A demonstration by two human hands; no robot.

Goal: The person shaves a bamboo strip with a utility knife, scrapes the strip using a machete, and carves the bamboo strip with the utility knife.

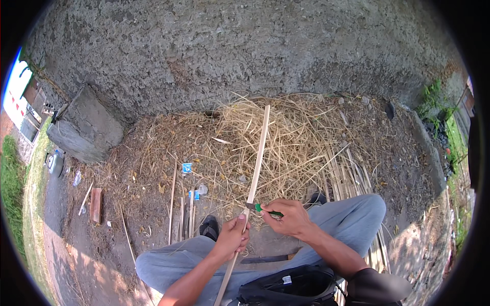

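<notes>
A long pale strip of split wood or bamboo (pixel 260 153) runs from my lap up and away over the shavings, tilted slightly right at its far end. My left hand (pixel 233 237) is wrapped around its lower part, between my knees. In my right hand (pixel 289 218) is a small knife (pixel 258 207) with a green and black handle. Its dark blade lies across the strip, touching it just beyond my left fingers. My right fingers are closed around the handle and partly cover it.
A heap of thin curled shavings (pixel 301 132) lies against the rough grey wall (pixel 245 51). More strips (pixel 352 176) lie by my right knee, others (pixel 192 214) by my left foot. A black bag (pixel 291 285) sits at my lap. A brick (pixel 95 205) and concrete block (pixel 89 127) stand left.
</notes>
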